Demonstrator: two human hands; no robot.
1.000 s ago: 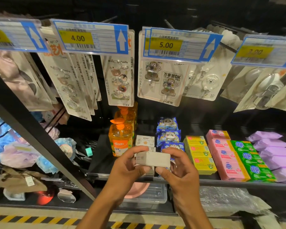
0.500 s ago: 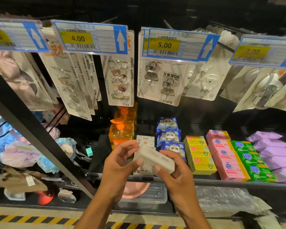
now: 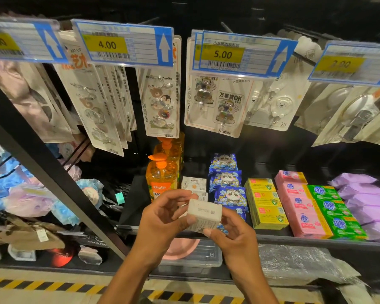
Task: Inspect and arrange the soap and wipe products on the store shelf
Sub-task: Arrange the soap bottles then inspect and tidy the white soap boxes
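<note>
Inspection: small white rectangular cardboard soap box (image 3: pixel 204 215) in grip of left hand (image 3: pixel 160 219) and right hand (image 3: pixel 235 238). Next, likely: stacking on matching boxes (image 3: pixel 194 183) at 12 o'clock.

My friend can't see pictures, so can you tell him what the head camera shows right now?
A left hand and a right hand hold a small white box in front of a store shelf. Behind it stand orange bottles, blue panda packs, and yellow, pink and green boxes, with price tags above.
</note>
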